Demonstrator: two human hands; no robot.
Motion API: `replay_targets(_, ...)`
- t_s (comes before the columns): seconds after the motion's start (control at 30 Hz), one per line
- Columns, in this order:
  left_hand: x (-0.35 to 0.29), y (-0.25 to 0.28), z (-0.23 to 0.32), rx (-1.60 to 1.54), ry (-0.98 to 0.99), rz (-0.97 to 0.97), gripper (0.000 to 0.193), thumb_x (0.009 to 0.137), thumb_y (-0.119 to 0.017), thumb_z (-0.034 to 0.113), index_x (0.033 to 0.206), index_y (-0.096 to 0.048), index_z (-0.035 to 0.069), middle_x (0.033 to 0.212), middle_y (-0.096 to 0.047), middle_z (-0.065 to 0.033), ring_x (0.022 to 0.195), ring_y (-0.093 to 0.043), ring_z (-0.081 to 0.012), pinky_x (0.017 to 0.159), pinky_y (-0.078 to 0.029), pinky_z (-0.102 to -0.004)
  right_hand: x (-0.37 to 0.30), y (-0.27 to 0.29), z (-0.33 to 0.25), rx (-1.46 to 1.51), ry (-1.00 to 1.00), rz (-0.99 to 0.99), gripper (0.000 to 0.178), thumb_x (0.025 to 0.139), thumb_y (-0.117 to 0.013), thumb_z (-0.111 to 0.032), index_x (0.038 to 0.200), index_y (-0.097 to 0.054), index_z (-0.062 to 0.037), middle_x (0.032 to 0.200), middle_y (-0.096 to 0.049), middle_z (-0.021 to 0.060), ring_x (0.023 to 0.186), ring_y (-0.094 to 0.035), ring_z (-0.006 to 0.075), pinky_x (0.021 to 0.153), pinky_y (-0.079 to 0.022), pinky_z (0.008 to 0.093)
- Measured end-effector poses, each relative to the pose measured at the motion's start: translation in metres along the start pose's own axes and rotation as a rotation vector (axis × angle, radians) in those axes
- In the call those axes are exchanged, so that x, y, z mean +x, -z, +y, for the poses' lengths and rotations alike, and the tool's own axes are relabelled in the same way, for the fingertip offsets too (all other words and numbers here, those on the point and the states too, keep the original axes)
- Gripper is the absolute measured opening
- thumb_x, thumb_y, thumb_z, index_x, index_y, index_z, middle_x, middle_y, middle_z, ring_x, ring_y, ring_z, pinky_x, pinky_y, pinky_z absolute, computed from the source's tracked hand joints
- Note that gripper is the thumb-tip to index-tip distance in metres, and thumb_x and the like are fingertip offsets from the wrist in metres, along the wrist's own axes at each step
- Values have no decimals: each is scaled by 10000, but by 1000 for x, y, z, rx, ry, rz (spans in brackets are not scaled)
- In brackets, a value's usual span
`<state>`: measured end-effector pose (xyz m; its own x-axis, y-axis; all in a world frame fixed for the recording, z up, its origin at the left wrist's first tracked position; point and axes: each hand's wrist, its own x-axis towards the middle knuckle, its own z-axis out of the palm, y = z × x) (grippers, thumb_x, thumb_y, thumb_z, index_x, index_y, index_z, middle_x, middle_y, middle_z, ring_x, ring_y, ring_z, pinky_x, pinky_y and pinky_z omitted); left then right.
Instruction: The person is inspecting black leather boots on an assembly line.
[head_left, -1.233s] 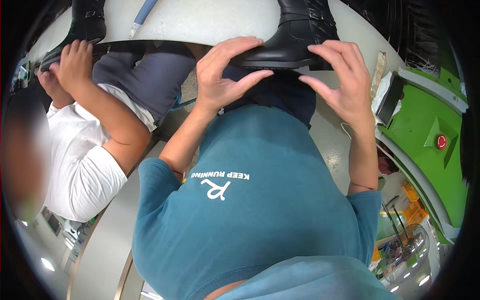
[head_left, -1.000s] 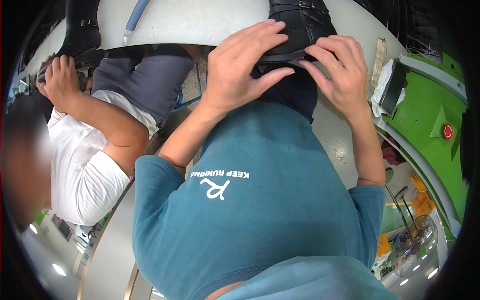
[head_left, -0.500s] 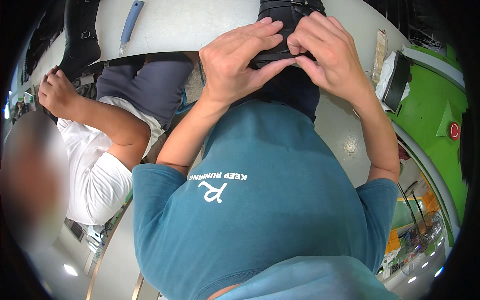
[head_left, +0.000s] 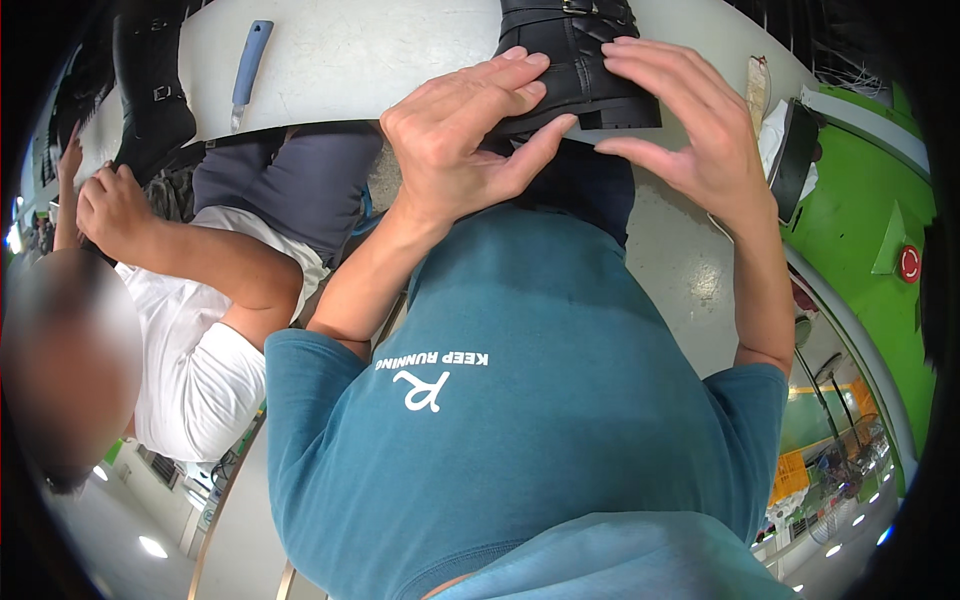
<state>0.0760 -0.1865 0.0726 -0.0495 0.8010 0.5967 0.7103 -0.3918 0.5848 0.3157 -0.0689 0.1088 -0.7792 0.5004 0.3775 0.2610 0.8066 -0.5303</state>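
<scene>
A black leather boot [head_left: 570,70] with a strap and metal buckle lies on the work table in front of me, its thick sole edge toward my body. My left hand [head_left: 465,135] is at the boot's left side. Its fingertips overlap the leather, and its thumb stretches out by the sole edge; whether it presses on the boot I cannot tell. At the right side my right hand [head_left: 700,130] is spread, with fingertips close to the upper and the thumb apart below the sole. I see nothing in either palm.
A blue-handled knife [head_left: 252,70] lies left on the pale table [head_left: 380,50]. Further left a co-worker's hand [head_left: 112,207] is beside another black buckled boot [head_left: 150,90]. Right of me are a dark tray-like object [head_left: 796,150] and a green machine with a red button [head_left: 908,264].
My hands have parted: the right has opened from its pinch at the sole edge and moved right. More of the boot's sole edge shows. The co-worker's second hand has come into view.
</scene>
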Motion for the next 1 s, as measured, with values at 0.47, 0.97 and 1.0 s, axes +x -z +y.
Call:
replay_targets(0.47,4,2,-10,24,-66,12,287,714,-998,135,872,-780,36,1082,-859,-116,1037,-844,-284,868,-674,-359,-7,-15,8,78,-93,127,541,724,-1005,-249,1201,-802,-95,1218,-821,55,1136,-775,274,972,-621,383)
replay_targets(0.97,-28,37,1,85,-40,70,614,649,-1043,390,1131,-809,89,1264,-820,-86,1200,-775,-316,965,-611,-418,13,-61,10,1335,-775,253,626,1004,-815,-148,1550,-548,2,1390,-719,117,1238,-711,200,1090,-568,367)
replay_targets(1.0,-30,42,3,88,12,60,689,629,-1045,436,1171,-801,86,1299,-805,-101,1218,-761,-332,995,-599,-436,8,-62,0,1337,-719,302,652,987,-826,-133,1553,-539,16,1417,-705,133,1253,-709,219,1103,-565,377)
